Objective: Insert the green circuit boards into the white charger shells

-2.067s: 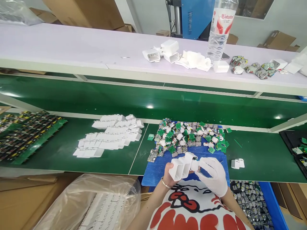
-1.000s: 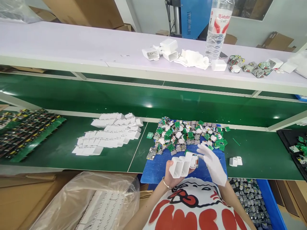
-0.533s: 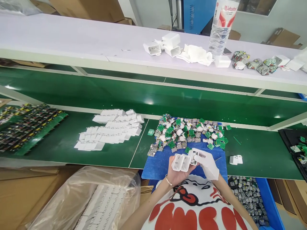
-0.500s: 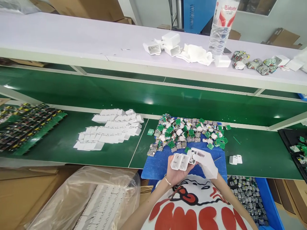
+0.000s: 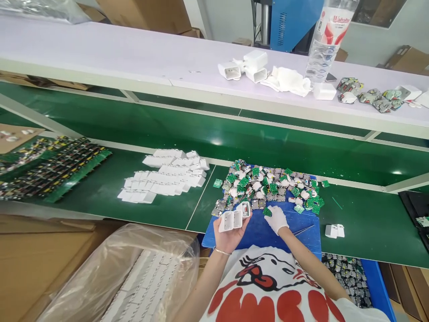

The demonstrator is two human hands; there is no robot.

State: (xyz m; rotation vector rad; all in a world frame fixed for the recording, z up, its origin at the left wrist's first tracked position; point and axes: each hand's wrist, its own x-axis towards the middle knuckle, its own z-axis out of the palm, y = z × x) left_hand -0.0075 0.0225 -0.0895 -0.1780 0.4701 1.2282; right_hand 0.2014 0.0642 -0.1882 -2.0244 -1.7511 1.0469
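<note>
- Now the left hand point(image 5: 229, 235), bare, is holding a small row of white charger shells point(image 5: 233, 218) side by side just above the near edge of the blue tray point(image 5: 258, 232). The fingers are closing around them from below — probably so that the open ends are staying free for filling.
- The shells are pointing their open mouths up and a little toward the person. Their long axes are running away toward the belt, and the row itself is going from left to right and slightly up.
- The right hand point(image 5: 276, 218), in a white glove, is reaching into the near edge of the pile of green circuit boards point(image 5: 271, 188), fingers bent down on one board. I cannot tell if it is already pinching it.
- Finished-looking white cases point(image 5: 166, 179) are lying in rows on the green belt point(image 5: 100, 197) to the left, well apart from the pile.
</note>
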